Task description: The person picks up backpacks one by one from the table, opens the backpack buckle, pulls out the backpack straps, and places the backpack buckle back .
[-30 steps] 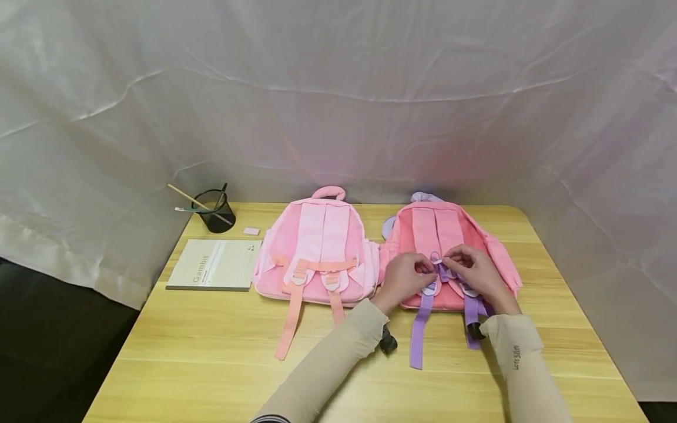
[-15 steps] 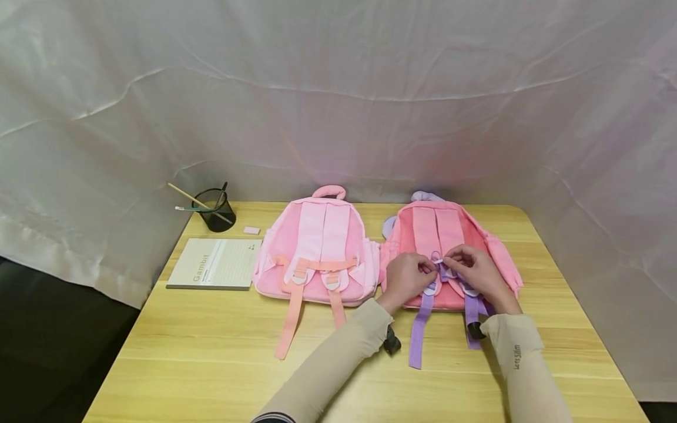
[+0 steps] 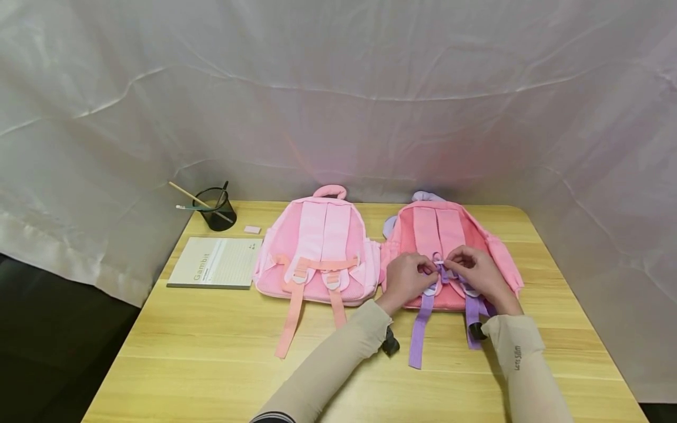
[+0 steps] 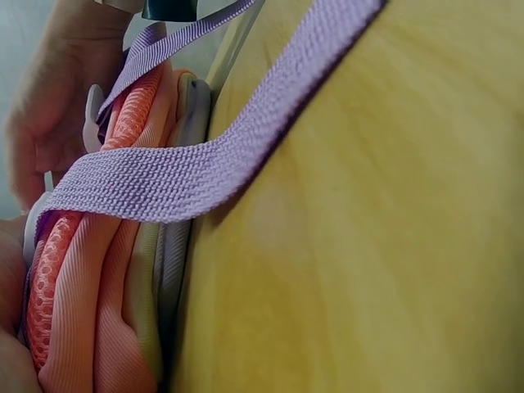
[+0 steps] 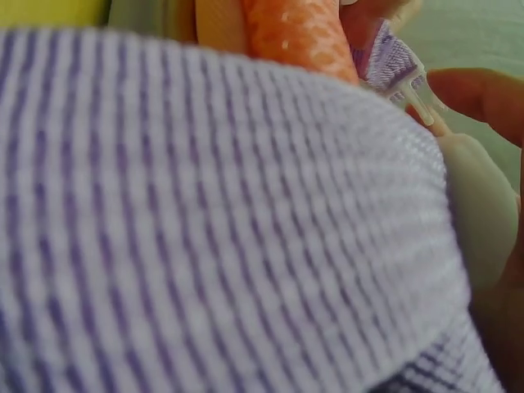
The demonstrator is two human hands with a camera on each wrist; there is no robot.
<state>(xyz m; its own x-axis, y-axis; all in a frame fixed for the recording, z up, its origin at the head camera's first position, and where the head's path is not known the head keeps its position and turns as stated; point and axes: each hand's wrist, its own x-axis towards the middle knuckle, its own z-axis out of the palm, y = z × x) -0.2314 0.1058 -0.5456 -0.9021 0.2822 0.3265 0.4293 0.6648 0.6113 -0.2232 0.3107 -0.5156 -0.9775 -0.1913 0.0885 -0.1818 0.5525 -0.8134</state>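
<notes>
A coral-pink backpack (image 3: pixel 471 223) lies on the table with its straps up. Over its lower middle, my left hand (image 3: pixel 408 279) pinches a thin purple strap (image 3: pixel 444 275) between thumb and fingertips. From the other side, my right hand (image 3: pixel 478 275) pinches the same strap by its small white plastic buckle (image 5: pixel 413 98). A small purple loop rises at the buckle between the hands. The fingertips partly hide how the webbing runs through it. Wide purple shoulder-strap tails (image 4: pixel 164 184) hang over the backpack's front edge, one of them filling much of the right wrist view.
Left of the coral one lies a light pink backpack (image 3: pixel 312 235) with orange strap tails reaching the table (image 3: pixel 211 358). Further left are a notebook (image 3: pixel 211 262), a pink eraser (image 3: pixel 252 230) and a black mesh pen cup (image 3: pixel 219 218) holding pencils. A grey curtain (image 3: pixel 338 106) stands behind.
The left forearm has shifted very slightly to the right. Both hands keep their hold at the purple strap and buckle.
</notes>
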